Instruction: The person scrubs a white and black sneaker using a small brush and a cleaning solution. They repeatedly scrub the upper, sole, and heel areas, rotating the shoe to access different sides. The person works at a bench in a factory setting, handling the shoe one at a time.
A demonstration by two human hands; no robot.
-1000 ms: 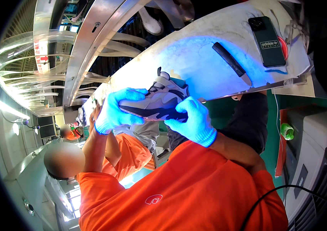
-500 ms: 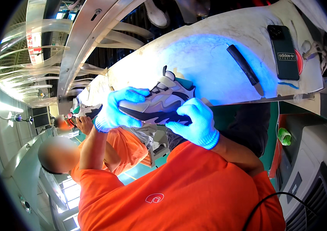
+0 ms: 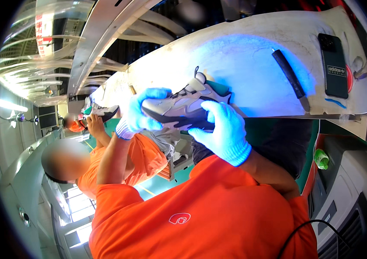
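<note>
A grey and white sneaker (image 3: 179, 107) with a black patterned sole and a teal lining is held up on its side above the near edge of the bench, toe to the left. My left hand (image 3: 141, 113), in a knitted glove lit blue, is closed round the toe. At the heel end is my gloved right hand (image 3: 225, 133); its fingers lie against the shoe's side and the thumb reaches under the sole edge. The right palm hides part of the heel.
A white-covered bench (image 3: 244, 56) under blue light bears a black-handled tool (image 3: 288, 74) and a dark phone (image 3: 333, 71). On the left a co-worker in orange (image 3: 142, 155) holds another sneaker (image 3: 105, 113). A metal beam (image 3: 99, 41) runs above the bench's left end.
My right fingers have shifted from the sole up onto the shoe's side, and that hand is more spread. My left hand still grips the toe. The whole view has shifted slightly.
</note>
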